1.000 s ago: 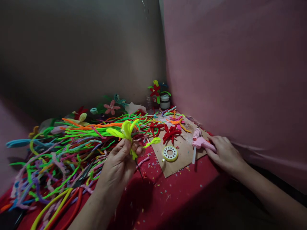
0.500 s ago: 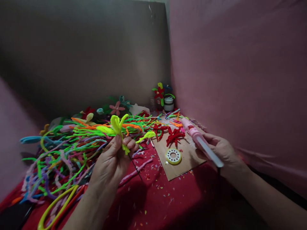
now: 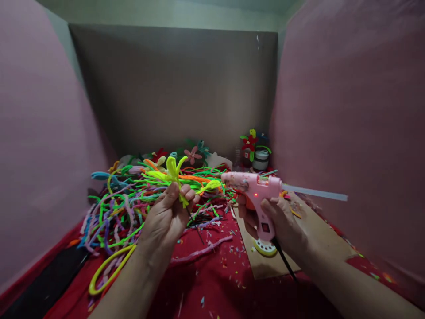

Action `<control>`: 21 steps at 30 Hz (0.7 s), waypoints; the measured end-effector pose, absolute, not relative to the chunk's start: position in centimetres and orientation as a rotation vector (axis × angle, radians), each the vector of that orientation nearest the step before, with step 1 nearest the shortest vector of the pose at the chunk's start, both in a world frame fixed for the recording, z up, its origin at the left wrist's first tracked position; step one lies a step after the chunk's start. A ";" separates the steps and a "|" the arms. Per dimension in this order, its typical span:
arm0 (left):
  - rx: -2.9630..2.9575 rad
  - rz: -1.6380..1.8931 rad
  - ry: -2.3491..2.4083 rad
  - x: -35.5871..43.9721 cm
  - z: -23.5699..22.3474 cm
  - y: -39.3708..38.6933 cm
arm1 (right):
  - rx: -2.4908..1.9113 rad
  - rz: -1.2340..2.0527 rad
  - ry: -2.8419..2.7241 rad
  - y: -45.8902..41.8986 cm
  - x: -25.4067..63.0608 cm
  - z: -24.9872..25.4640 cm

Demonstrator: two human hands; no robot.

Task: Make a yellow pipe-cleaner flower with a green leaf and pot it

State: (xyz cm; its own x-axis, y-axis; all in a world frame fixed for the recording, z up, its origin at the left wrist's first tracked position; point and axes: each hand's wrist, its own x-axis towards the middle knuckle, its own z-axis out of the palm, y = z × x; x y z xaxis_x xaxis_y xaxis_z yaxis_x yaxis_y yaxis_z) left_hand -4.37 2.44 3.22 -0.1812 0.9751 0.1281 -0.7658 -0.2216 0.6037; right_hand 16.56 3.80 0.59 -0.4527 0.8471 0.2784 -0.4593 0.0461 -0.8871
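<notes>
Between the thumb and fingers of my left hand [image 3: 169, 212] is a yellow pipe-cleaner flower [image 3: 172, 170], its petals upward and a thin dark stem [image 3: 196, 227] slanting down below. My right hand [image 3: 279, 221] is wrapped round the handle of a pink glue gun [image 3: 254, 185]. Its nozzle points left toward the flower, apart from it. A small red light glows on its side, and a whitish glue stick [image 3: 315, 192] juts out the back. A dark cord hangs from the handle.
Many coloured pipe cleaners [image 3: 122, 221] lie heaped at the left. A wooden board [image 3: 268, 268] carries a yellow-and-white ring [image 3: 265, 248]. Scissors with yellow handles [image 3: 94, 283] lie front left on the red cloth [image 3: 212, 274]. Finished flowers [image 3: 192, 155] and a lidded jar [image 3: 260, 160] stand behind.
My right hand has turned the glue gun from pointing away to pointing left, nearer the flower. The whole view has shifted, and my left hand keeps its hold.
</notes>
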 end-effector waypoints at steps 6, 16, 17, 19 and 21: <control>0.584 1.746 0.498 -4.5 3.2 2.6 | -0.532 1.663 -1.326 3.9 17.5 -1.3; 0.602 1.739 0.527 -4.2 3.0 2.7 | -0.592 1.604 -1.416 3.9 17.0 -1.3; 0.603 1.742 0.530 -4.1 3.0 2.7 | -0.592 1.604 -1.417 3.8 17.0 -1.3; 0.610 1.746 0.529 -4.0 3.0 2.6 | -0.598 1.598 -1.414 3.7 17.0 -1.2; 0.620 1.744 0.520 -4.1 2.9 2.6 | -0.607 1.592 -1.413 3.6 17.0 -1.1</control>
